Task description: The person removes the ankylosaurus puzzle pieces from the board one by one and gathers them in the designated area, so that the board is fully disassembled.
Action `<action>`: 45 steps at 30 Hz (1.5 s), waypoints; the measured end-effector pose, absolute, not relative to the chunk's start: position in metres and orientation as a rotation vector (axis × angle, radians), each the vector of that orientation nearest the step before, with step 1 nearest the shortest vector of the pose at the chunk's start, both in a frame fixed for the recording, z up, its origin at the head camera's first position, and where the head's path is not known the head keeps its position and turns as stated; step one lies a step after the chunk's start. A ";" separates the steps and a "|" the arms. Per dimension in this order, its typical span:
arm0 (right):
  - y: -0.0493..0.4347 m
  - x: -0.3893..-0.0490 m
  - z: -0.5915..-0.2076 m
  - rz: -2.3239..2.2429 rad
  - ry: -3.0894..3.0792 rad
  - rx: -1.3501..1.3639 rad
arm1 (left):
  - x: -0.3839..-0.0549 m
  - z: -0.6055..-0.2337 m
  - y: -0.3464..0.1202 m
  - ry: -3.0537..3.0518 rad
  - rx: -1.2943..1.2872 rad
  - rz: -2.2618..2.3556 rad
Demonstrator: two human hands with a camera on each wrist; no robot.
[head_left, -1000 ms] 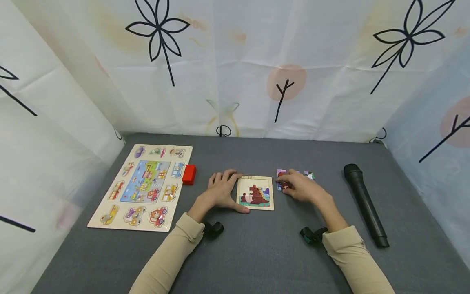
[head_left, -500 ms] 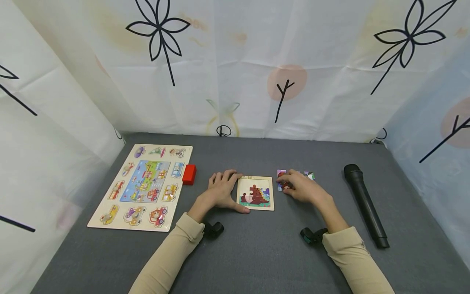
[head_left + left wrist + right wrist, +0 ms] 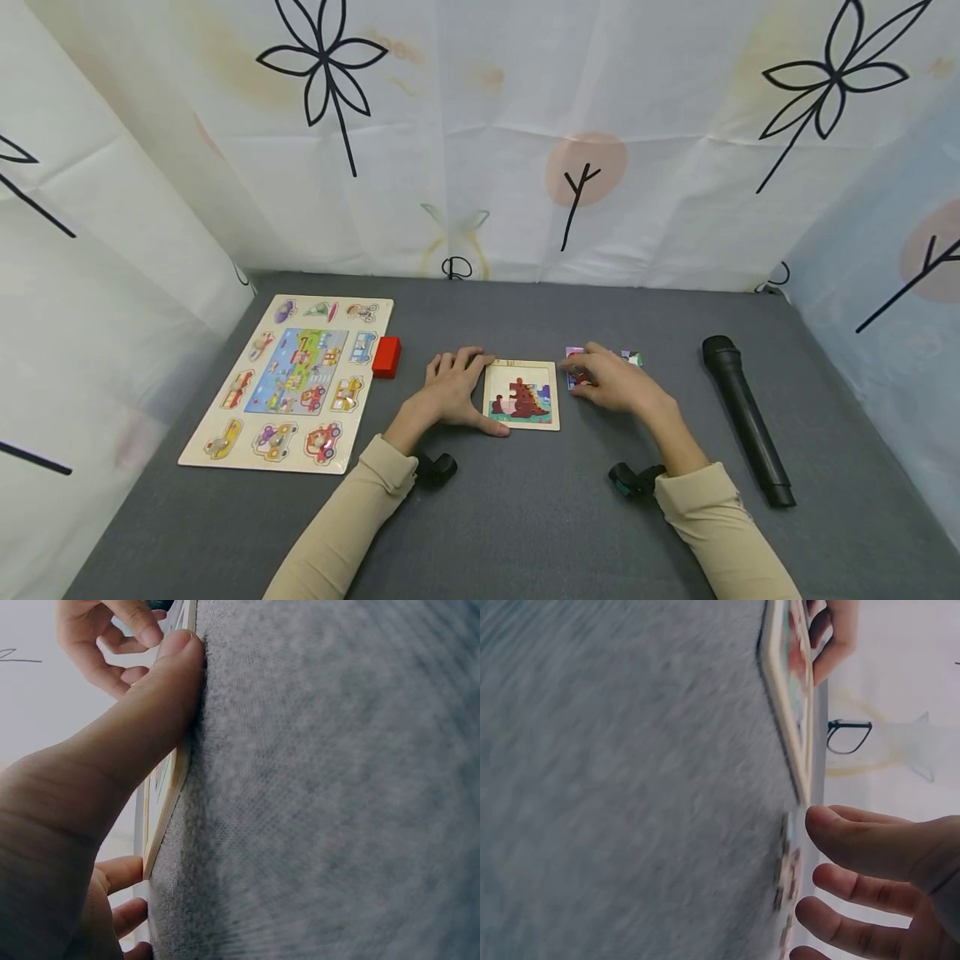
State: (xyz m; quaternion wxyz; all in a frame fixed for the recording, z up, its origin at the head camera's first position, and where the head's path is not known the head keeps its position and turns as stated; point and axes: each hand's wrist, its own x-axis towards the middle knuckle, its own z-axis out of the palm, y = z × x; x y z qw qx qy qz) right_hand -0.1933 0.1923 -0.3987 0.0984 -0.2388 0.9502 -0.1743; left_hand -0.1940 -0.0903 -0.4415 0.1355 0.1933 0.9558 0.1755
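A small wooden puzzle board (image 3: 557,396) lies on the table, its tray partly filled with brown, green and purple pieces. My left hand (image 3: 446,396) holds its left side, the thumb on the near edge and the index finger at the far left corner. The left wrist view shows that thumb (image 3: 176,656) against the board's edge. Right of the board, my right hand (image 3: 618,382) hovers over loose puzzle pieces (image 3: 573,352), partly hiding them. In the right wrist view its thumb (image 3: 826,825) and fingers are bent above the pieces, with nothing visible held.
At the left lies a large wooden vehicle puzzle (image 3: 258,433), with a red block (image 3: 386,357) at its right edge. A black microphone (image 3: 746,421) lies to the right. Patterned white cloth (image 3: 495,100) hangs behind the grey table (image 3: 540,517).
My right hand has shifted slightly left, toward the puzzle board. The left hand and the board stay in place.
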 end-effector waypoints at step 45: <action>0.123 -0.185 -0.405 -0.490 2.723 -0.782 | -0.192 -0.439 -0.090 2.774 0.552 0.503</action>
